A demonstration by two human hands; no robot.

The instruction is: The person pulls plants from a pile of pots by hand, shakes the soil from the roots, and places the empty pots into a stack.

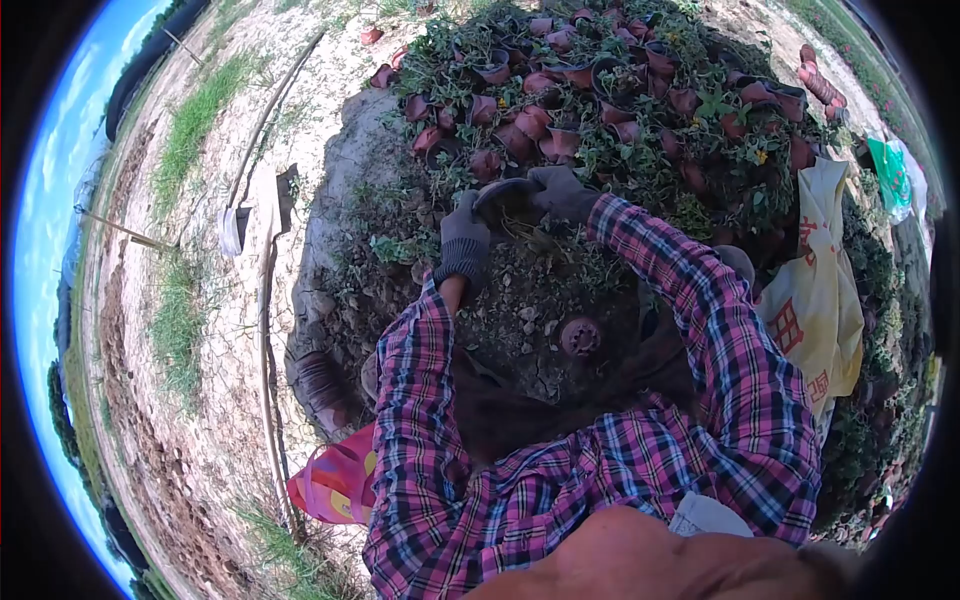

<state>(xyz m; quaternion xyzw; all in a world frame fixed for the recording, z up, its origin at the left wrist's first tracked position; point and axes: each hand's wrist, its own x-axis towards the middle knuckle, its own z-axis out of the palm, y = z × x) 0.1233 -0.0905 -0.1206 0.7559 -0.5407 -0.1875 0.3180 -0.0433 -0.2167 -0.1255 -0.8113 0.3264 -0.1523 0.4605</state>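
Both hands wear grey knitted gloves and meet at one dark, round-rimmed pot (507,194) at the near edge of a heap of potted plants. My left hand (464,240) has its fingers closed on the pot's left side. On the opposite side, my right hand (562,193) grips the rim. Dark soil and some plant stems show just below the pot. Reddish-brown pots (533,122) with green plants lie tumbled together beyond my hands. Closer to my body, a single upturned pot (581,338) rests on the soil.
A stack of nested pots (323,388) lies at the left, near a pink-red bag (335,482). A yellowish sack (818,300) is at the right. A long hose or pole (266,330) runs along the pale ground. More stacked pots (820,82) lie at the upper right.
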